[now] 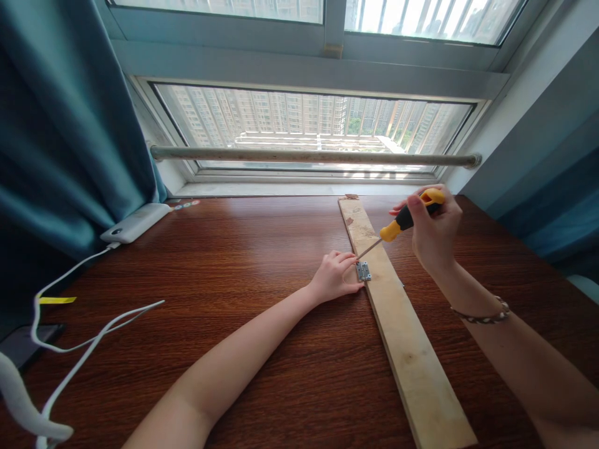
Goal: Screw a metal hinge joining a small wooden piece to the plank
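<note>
A long wooden board (407, 337) lies on the dark brown table, running from near the window toward me. On its left edge sits a small metal hinge (364, 271). My left hand (336, 274) is closed at the hinge, its thumb and fingers on either side of the metal at the board's edge. My right hand (435, 234) is wrapped round the yellow and black handle of a screwdriver (397, 224). The screwdriver slants down to the left, and its tip is by the left fingertips at the hinge's upper end. Whether a screw is under the tip I cannot tell.
At the left, a white power strip (138, 223) stands by the blue curtain (70, 112), with a white cable (100, 337) trailing across the table (224, 249). A dark phone-like object (28, 343) lies at the left edge. A metal rail (309, 156) crosses before the window.
</note>
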Available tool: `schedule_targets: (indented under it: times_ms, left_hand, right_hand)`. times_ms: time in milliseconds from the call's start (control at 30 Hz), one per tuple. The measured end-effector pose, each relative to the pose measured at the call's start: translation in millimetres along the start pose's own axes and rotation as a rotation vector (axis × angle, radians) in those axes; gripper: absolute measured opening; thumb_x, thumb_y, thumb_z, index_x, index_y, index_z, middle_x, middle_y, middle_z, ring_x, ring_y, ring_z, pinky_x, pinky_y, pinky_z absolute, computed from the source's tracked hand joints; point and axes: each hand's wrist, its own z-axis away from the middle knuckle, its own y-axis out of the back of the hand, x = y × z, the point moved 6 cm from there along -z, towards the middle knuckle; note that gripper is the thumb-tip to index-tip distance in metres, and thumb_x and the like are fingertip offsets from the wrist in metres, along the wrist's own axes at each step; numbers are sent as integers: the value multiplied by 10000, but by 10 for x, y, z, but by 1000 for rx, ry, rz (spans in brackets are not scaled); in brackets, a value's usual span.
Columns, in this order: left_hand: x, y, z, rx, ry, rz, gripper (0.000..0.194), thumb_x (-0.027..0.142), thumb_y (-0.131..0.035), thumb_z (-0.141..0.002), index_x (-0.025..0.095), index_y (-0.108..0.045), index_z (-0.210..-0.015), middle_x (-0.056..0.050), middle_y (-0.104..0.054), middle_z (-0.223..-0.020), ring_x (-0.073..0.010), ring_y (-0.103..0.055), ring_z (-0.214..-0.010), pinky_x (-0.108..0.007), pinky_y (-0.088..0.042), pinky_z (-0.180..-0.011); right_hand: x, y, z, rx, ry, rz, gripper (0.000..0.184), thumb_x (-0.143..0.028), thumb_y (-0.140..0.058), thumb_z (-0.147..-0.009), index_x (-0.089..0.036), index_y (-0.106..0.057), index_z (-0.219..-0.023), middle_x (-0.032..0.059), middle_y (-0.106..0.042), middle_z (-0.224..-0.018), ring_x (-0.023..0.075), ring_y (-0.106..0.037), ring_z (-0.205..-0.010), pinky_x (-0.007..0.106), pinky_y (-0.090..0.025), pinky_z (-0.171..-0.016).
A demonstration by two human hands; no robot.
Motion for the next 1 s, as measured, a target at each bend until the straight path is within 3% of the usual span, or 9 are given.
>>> schedule_targets:
  times_ms: [167,267,333,467,567,733,1000]
  left_hand:
    - [-4,-11,7,5,-5,-8,518,471,-650,-654,208,-555,-1091,-58,-562,-1140,-240,-479,-996,-406,-373,-891]
    - [-10,-18,6,11,-2,-8,509,459,-655,-650,206,-560,-1081,-61,-566,-1135,-241,-486,-994,-409,-375,-891]
    - [-10,-23,3,10,-3,-7,505,450,-659,-647,207,-561,-1079,-62,-567,-1133,-241,-492,-992,-411,-378,-890]
    - [-5,-18,-4,20,-3,3,510,428,-667,-642,197,-558,-1083,-68,-575,-1125,-245,-498,-993,-411,-385,-889]
    - [-8,-12,-4,33,-3,8,513,422,-669,-642,192,-555,-1087,-67,-576,-1124,-245,-493,-998,-411,-386,-893]
    - [-10,-16,4,32,-7,7,504,413,-675,-638,196,-559,-1078,-59,-569,-1135,-242,-486,-1000,-408,-383,-895]
    - [-10,-22,3,23,0,1,505,405,-683,-631,192,-558,-1071,-60,-565,-1138,-241,-480,-1006,-404,-374,-903]
  right_hand:
    - [-273,321,-135,166,110,-237,144,-340,-551,-789,-242,-458,-738,-25,-428,-624,109,-489,-477,286,-445,-447]
    - [-308,574,-177,133,124,-119,95,-278,-578,-766,-249,-492,-739,-25,-406,-589,110,-446,-443,275,-380,-394]
    - [-129,640,-152,-80,20,152,107,-273,-615,-723,-226,-520,-727,-24,-444,-566,112,-445,-442,260,-354,-391]
    - [554,632,262,-779,-217,666,108,-279,-619,-675,-185,-569,-694,-2,-581,-657,130,-526,-593,241,-391,-551]
    - [923,698,609,-993,-278,830,103,-288,-595,-673,-191,-569,-697,-3,-602,-664,141,-538,-620,232,-378,-578]
    - [1128,728,858,-1031,-232,936,118,-317,-587,-674,-221,-583,-744,-1,-628,-751,161,-562,-695,221,-351,-578]
    - [1199,674,864,-1006,-214,943,114,-297,-508,-724,-215,-587,-729,8,-630,-709,155,-562,-657,224,-354,-589]
